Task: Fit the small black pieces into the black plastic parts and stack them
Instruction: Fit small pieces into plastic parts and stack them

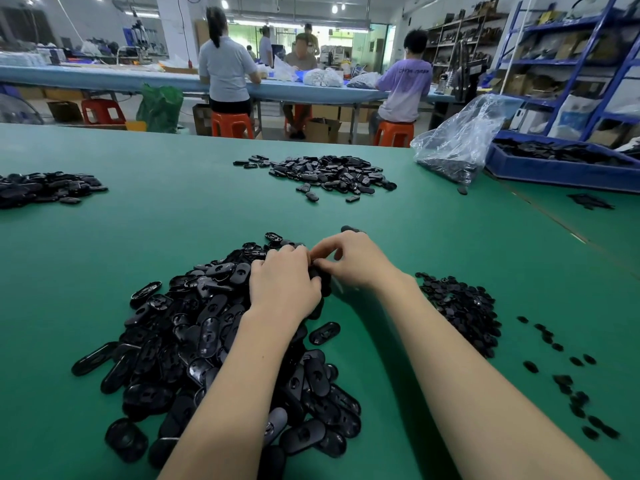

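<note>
I see my left hand [282, 282] and right hand [349, 263] meeting above the far edge of the big heap of black plastic parts [214, 344], which blocks the near-left of the green table [173, 216]. The pile of small black pieces [462, 311] sits just right of my right forearm, with loose strays [568, 386] scattered further right. Bare green mat lies between the 2 forearms and in a broad band beyond the hands. Further back, 2 more heaps [332, 174] [45, 188], a plastic bag [457, 140] and a blue bin [561, 164] line the far side.
</note>
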